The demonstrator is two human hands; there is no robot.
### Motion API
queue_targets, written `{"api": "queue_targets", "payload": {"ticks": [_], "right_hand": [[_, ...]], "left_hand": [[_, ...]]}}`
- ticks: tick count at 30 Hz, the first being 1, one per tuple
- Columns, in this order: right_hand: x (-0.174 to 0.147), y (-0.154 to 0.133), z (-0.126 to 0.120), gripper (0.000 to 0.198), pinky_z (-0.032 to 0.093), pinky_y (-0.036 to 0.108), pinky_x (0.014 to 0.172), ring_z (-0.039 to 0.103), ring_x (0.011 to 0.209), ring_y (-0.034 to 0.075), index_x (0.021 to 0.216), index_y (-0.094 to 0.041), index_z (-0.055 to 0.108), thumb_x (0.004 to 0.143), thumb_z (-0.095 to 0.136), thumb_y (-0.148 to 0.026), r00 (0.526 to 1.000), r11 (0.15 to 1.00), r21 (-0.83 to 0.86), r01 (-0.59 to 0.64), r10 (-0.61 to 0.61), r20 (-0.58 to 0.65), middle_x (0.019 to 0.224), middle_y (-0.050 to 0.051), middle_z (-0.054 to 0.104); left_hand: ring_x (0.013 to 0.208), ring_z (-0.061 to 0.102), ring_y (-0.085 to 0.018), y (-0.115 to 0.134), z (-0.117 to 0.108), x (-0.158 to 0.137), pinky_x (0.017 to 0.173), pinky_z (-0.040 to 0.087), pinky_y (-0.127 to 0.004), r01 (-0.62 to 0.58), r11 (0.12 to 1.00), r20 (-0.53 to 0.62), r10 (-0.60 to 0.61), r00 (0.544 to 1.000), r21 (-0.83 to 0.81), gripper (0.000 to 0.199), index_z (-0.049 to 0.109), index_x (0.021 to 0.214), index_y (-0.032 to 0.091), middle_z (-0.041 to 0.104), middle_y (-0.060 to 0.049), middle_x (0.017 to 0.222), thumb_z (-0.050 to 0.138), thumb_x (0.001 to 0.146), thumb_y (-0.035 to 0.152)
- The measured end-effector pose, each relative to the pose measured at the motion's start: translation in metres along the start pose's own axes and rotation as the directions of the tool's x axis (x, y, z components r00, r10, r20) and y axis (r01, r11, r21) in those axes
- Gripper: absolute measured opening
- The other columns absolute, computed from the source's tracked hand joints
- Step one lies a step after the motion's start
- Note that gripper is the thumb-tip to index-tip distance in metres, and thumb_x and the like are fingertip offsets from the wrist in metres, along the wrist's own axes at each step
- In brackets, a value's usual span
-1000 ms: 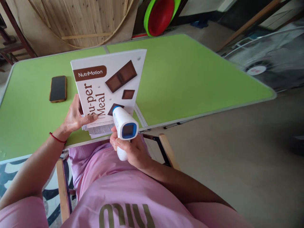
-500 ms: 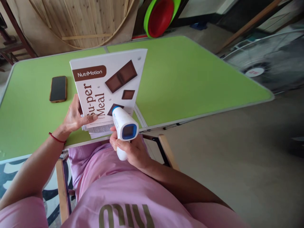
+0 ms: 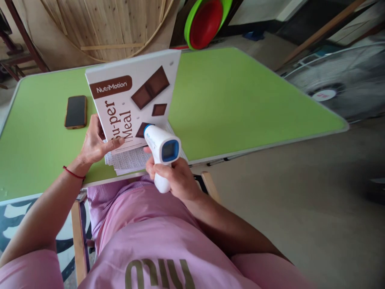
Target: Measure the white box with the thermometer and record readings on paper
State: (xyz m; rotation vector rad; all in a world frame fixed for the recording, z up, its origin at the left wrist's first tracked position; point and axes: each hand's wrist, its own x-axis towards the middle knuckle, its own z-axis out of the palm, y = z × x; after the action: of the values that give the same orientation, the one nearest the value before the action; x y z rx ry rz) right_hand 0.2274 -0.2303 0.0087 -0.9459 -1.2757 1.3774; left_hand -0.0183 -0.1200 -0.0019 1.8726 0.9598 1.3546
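My left hand (image 3: 98, 140) grips the lower left edge of a white box (image 3: 141, 120) printed with "NutriMotion", "Su-per Meal" and brown chocolate pieces. Its thumb lies across the front while the other fingers go behind, out of sight. The box is held tilted above the table. In my right hand (image 3: 177, 176) is a white and blue infrared thermometer (image 3: 161, 146), gripped by its handle. Its nose points at the lower right of the box front, and its small screen faces me. Beneath the box, sheets of paper (image 3: 129, 159) covered in fine writing lie at the table's near edge.
A phone in a brown case (image 3: 75, 112) lies on the green table (image 3: 228, 100), left of the box. Past the far edge lean a round wooden board (image 3: 111, 24) and red and green basins (image 3: 206, 24). A large fan (image 3: 327, 90) stands at the right.
The thermometer and my right hand have moved up and slightly right. The box has risen and shifted a little left, uncovering more of the written sheets.
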Motion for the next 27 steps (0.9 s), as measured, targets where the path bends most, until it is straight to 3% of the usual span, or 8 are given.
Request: {"api": "queue_targets", "payload": {"ticks": [3, 6, 10, 13, 16, 21, 27], "right_hand": [[0.019, -0.01, -0.024, 0.021, 0.047, 0.03, 0.055, 0.056, 0.06, 0.015, 0.082, -0.024, 0.068, 0.082, 0.074, -0.043, 0.988, 0.945, -0.301, 0.13, -0.148, -0.037, 0.069, -0.001, 0.066], [0.044, -0.015, -0.051, 0.033, 0.052, 0.034, 0.063, 0.065, 0.072, 0.021, 0.104, -0.022, 0.076, 0.083, 0.076, -0.048, 0.959, 0.735, -0.652, 0.187, -0.281, -0.042, 0.083, 0.004, 0.076], [0.075, -0.007, -0.085, 0.039, 0.057, 0.041, 0.075, 0.073, 0.092, 0.031, 0.123, -0.019, 0.076, 0.093, 0.073, -0.043, 0.961, 0.347, -0.938, 0.011, -0.263, -0.087, 0.112, 0.015, 0.081], [0.09, 0.003, -0.104, 0.038, 0.057, 0.046, 0.08, 0.075, 0.096, 0.034, 0.127, -0.02, 0.076, 0.096, 0.073, -0.042, 0.97, 0.186, -0.98, -0.073, -0.214, -0.113, 0.117, 0.017, 0.081], [0.098, 0.014, -0.117, 0.04, 0.054, 0.049, 0.086, 0.075, 0.1, 0.036, 0.128, -0.019, 0.076, 0.092, 0.079, -0.037, 0.966, 0.145, -0.986, -0.08, -0.232, -0.112, 0.118, 0.017, 0.081], [0.104, 0.033, -0.135, 0.035, 0.051, 0.05, 0.087, 0.072, 0.098, 0.034, 0.123, -0.02, 0.079, 0.092, 0.081, -0.036, 0.944, 0.155, -0.988, -0.006, -0.326, -0.057, 0.11, 0.016, 0.081], [0.095, 0.035, -0.13, 0.025, 0.051, 0.053, 0.093, 0.065, 0.106, 0.034, 0.114, -0.022, 0.082, 0.094, 0.075, -0.035, 0.856, 0.138, -0.986, 0.09, -0.517, 0.006, 0.112, 0.015, 0.073]], "left_hand": [[0.118, 0.071, -0.036, -0.004, -0.005, 0.006, 0.101, 0.062, -0.055, -0.01, 1.0, -0.043, 0.01, 0.999, 0.008, 0.086, 0.056, 0.128, 0.022, 0.07, -0.011, 0.123, 0.098, 0.069, 0.068], [0.125, 0.069, -0.038, -0.012, -0.013, 0.012, 0.102, 0.062, -0.056, -0.029, 0.999, -0.061, 0.028, 0.998, -0.015, 0.089, 0.05, 0.132, 0.023, 0.067, -0.012, 0.131, 0.099, 0.07, 0.064], [0.13, 0.067, -0.04, -0.029, -0.021, 0.02, 0.101, 0.064, -0.055, -0.051, 0.997, -0.055, 0.047, 0.997, -0.065, 0.091, 0.046, 0.136, 0.025, 0.065, -0.013, 0.135, 0.1, 0.071, 0.058], [0.126, 0.069, -0.039, -0.044, -0.022, 0.023, 0.099, 0.065, -0.054, -0.051, 0.992, -0.026, 0.049, 0.998, -0.114, 0.092, 0.045, 0.139, 0.027, 0.066, -0.011, 0.131, 0.099, 0.071, 0.058], [0.126, 0.069, -0.04, -0.055, -0.02, 0.025, 0.1, 0.064, -0.055, -0.026, 0.99, 0.013, 0.028, 1.0, -0.14, 0.092, 0.043, 0.142, 0.028, 0.065, -0.012, 0.132, 0.097, 0.073, 0.057], [0.13, 0.068, -0.04, -0.064, -0.017, 0.029, 0.1, 0.064, -0.053, 0.013, 0.985, 0.016, -0.011, 1.0, -0.171, 0.096, 0.045, 0.143, 0.027, 0.065, -0.015, 0.139, 0.099, 0.069, 0.058], [0.124, 0.07, -0.036, -0.062, -0.028, 0.027, 0.094, 0.065, -0.047, 0.084, 0.979, 0.056, -0.075, 0.996, -0.186, 0.097, 0.048, 0.139, 0.026, 0.067, -0.014, 0.133, 0.103, 0.064, 0.056]]}}
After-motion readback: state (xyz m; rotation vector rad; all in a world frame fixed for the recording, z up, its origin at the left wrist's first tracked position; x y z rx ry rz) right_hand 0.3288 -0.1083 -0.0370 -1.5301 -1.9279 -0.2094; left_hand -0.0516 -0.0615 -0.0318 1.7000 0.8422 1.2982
